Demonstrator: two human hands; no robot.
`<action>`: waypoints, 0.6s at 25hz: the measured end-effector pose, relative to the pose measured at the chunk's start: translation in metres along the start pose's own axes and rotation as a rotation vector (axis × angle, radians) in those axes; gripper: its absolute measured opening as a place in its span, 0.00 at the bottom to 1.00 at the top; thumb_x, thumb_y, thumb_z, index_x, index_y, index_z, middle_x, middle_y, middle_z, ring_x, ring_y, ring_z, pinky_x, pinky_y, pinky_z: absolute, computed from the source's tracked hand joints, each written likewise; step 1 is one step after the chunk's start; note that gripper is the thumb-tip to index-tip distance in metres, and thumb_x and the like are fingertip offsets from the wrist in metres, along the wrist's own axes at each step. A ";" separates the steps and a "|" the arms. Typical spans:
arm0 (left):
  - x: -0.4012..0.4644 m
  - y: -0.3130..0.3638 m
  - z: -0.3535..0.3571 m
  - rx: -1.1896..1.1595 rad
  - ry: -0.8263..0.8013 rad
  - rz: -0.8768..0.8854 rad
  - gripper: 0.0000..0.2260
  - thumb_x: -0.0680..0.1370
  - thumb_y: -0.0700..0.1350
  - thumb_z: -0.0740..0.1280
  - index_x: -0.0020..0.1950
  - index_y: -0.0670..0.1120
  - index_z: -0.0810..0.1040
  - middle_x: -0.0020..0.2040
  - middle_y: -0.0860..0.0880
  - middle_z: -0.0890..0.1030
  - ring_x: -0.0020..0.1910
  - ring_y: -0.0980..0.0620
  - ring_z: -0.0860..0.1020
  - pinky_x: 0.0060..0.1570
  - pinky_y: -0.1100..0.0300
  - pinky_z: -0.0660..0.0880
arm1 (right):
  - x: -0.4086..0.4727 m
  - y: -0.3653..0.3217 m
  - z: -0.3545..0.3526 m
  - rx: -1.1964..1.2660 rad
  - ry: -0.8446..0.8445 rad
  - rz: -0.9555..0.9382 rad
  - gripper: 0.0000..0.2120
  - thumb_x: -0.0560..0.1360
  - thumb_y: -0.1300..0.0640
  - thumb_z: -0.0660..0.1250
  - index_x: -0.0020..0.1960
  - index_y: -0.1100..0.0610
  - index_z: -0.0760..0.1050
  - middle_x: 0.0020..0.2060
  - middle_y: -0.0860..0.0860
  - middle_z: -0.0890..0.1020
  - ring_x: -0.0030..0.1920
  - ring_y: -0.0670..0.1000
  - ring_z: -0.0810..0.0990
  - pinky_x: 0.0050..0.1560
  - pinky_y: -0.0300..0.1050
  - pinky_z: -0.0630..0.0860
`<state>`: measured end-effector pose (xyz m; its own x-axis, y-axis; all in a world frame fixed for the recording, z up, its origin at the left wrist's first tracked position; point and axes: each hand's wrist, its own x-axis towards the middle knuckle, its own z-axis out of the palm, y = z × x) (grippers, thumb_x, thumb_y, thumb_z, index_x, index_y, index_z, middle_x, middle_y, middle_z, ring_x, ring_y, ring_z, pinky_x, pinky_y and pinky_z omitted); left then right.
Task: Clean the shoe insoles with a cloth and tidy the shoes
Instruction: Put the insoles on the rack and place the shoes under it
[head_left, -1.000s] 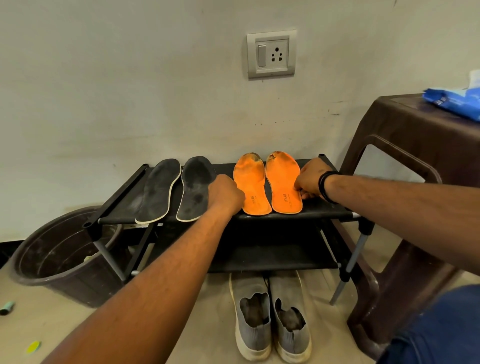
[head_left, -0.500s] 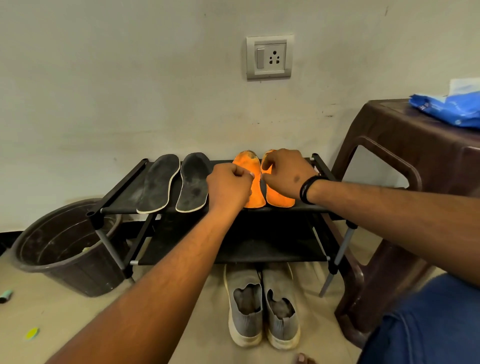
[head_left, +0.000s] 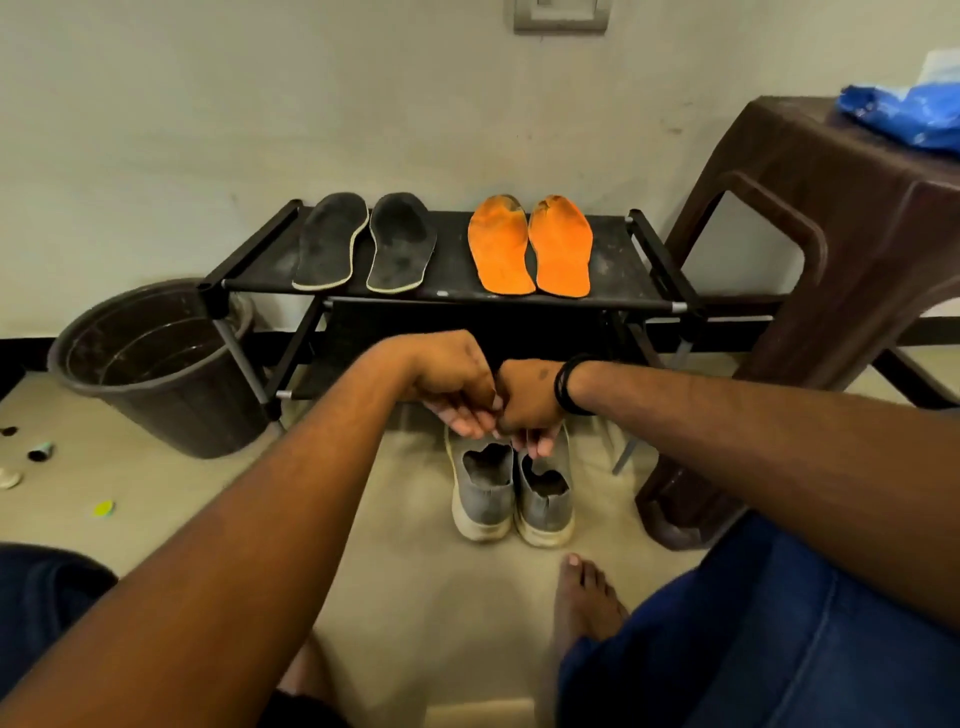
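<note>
Two black insoles (head_left: 363, 241) and two orange insoles (head_left: 530, 247) lie side by side on the top shelf of a black shoe rack (head_left: 618, 249). A pair of grey slip-on shoes (head_left: 511, 493) stands on the floor in front of the rack. My left hand (head_left: 454, 387) and my right hand (head_left: 530, 402) meet low over the rack-side ends of the shoes. The right fingers curl down onto the collar of the right shoe. The left fingers curl just above the left shoe's collar, and contact is unclear. No cloth is visible.
A dark bucket (head_left: 156, 364) stands on the floor left of the rack. A brown plastic stool (head_left: 810, 249) with a blue packet (head_left: 909, 119) on top is at the right. Small bits (head_left: 101, 508) litter the floor at the left. My bare feet (head_left: 587, 603) are near the shoes.
Both hands left the orange insoles on the top shelf and dropped to the grey shoes on the floor. The view has tilted down and pulled back.
</note>
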<state>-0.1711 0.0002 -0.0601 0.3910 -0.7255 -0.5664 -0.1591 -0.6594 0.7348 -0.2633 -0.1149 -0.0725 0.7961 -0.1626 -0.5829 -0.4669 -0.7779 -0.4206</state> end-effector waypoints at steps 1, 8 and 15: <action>0.010 -0.019 0.013 0.007 -0.013 -0.042 0.05 0.80 0.33 0.66 0.52 0.35 0.82 0.45 0.36 0.85 0.39 0.43 0.86 0.38 0.56 0.84 | 0.007 0.004 0.013 -0.046 -0.041 0.048 0.04 0.76 0.63 0.66 0.48 0.65 0.78 0.42 0.62 0.85 0.36 0.58 0.84 0.43 0.53 0.84; 0.077 -0.124 0.097 0.133 0.300 -0.064 0.07 0.76 0.35 0.68 0.47 0.46 0.84 0.48 0.44 0.84 0.48 0.45 0.83 0.48 0.51 0.82 | 0.057 0.031 0.082 -0.215 0.211 0.174 0.08 0.76 0.54 0.67 0.53 0.56 0.78 0.48 0.56 0.81 0.45 0.56 0.80 0.48 0.50 0.79; 0.117 -0.144 0.105 0.094 0.617 -0.116 0.07 0.75 0.42 0.69 0.50 0.50 0.85 0.50 0.48 0.85 0.49 0.45 0.82 0.49 0.56 0.79 | 0.098 0.089 0.114 0.014 0.519 0.508 0.17 0.76 0.50 0.66 0.61 0.56 0.76 0.59 0.58 0.77 0.59 0.61 0.74 0.52 0.51 0.74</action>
<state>-0.1980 -0.0101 -0.2717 0.8564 -0.4197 -0.3007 -0.1524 -0.7619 0.6295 -0.2703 -0.1304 -0.2466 0.5584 -0.7713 -0.3055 -0.8295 -0.5227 -0.1965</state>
